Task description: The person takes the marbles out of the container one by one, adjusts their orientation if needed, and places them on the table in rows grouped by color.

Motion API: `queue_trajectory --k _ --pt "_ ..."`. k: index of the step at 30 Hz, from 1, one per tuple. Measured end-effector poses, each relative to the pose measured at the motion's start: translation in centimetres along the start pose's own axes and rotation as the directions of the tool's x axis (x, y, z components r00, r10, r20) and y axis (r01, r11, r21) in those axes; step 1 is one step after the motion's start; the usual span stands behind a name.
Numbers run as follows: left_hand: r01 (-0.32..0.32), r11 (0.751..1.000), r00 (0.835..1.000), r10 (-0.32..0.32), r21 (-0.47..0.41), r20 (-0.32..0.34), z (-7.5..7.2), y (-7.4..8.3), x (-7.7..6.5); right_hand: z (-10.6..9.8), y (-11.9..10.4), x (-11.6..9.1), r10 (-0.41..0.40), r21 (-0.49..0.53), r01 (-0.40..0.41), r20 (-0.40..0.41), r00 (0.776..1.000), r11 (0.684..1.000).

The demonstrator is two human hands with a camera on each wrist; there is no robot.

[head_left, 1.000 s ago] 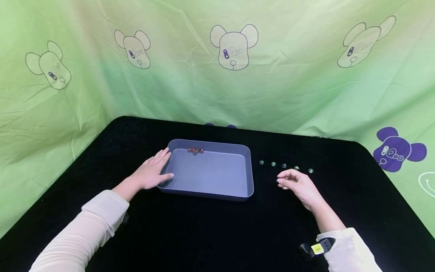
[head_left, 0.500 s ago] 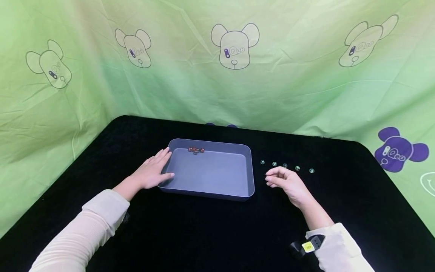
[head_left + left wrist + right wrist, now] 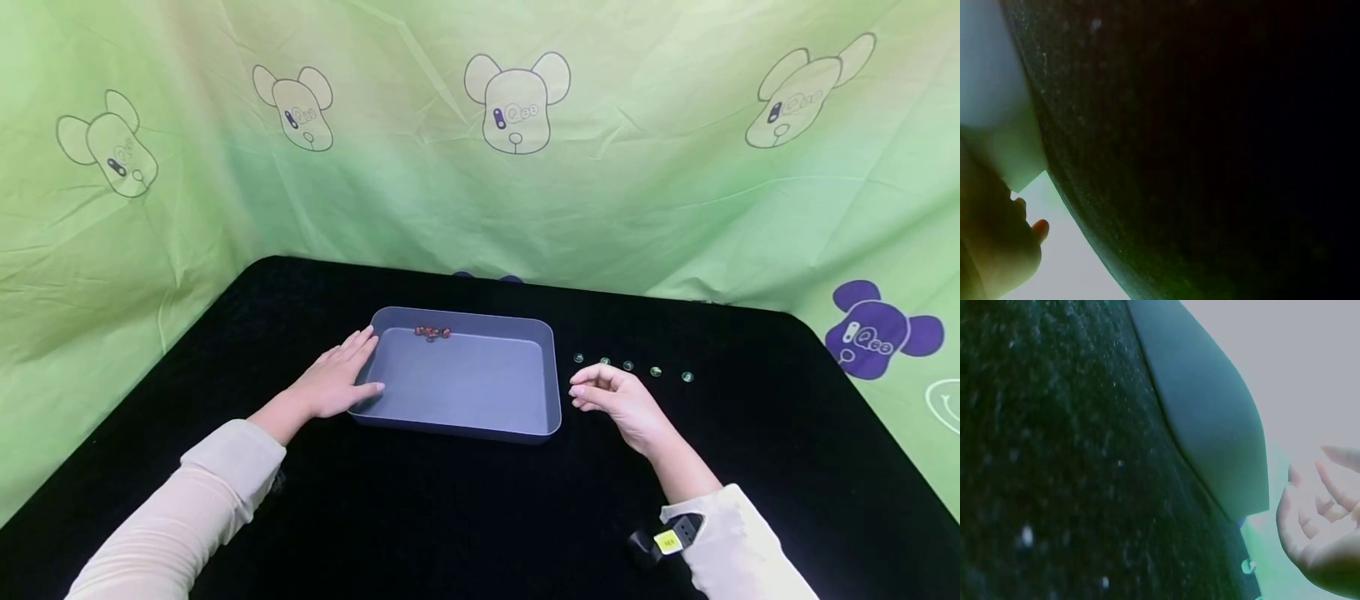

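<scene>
My left hand (image 3: 339, 379) lies with straight fingers along the left rim of a grey rectangular baking pan (image 3: 480, 392), thumb over the near edge. Several reddish glass marbles (image 3: 431, 333) are gathered inside the pan at its back left. My right hand (image 3: 618, 404) hovers just right of the pan, fingers loosely bent, nothing visible between them. Beyond it runs a row of several clear greenish marbles (image 3: 656, 372) on the table; the hand's fingers come close to the leftmost ones. In the right wrist view the curled fingers (image 3: 1329, 500) and one marble (image 3: 1248, 566) show.
A black cloth covers the table (image 3: 450, 517). Green curtains (image 3: 390, 200) printed with bear heads stand behind and at the sides. A small black device with a yellow label (image 3: 667, 542) is at the right cuff.
My right hand has moved left, from in front of the marble row toward the pan's right side. The left hand, pan and marbles stay where they were.
</scene>
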State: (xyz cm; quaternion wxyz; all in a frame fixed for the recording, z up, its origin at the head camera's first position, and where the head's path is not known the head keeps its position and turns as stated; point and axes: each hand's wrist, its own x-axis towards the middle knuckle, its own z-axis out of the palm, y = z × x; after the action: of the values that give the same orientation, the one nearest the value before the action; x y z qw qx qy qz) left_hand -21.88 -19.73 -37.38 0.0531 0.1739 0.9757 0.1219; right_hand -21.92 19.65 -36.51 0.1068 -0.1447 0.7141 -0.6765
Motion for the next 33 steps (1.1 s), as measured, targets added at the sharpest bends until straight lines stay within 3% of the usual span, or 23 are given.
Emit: queue_trajectory --k 21,33 --pt "-0.001 1.0 1.0 0.001 0.004 0.01 -0.1 0.0 0.0 2.0 -0.9 1.1 0.026 0.062 -0.028 0.031 0.999 0.998" --pt "0.009 1.0 1.0 -0.009 0.0 0.028 -0.3 0.1 0.1 3.4 -1.6 2.4 0.052 0.035 -0.053 0.042 0.998 0.998"
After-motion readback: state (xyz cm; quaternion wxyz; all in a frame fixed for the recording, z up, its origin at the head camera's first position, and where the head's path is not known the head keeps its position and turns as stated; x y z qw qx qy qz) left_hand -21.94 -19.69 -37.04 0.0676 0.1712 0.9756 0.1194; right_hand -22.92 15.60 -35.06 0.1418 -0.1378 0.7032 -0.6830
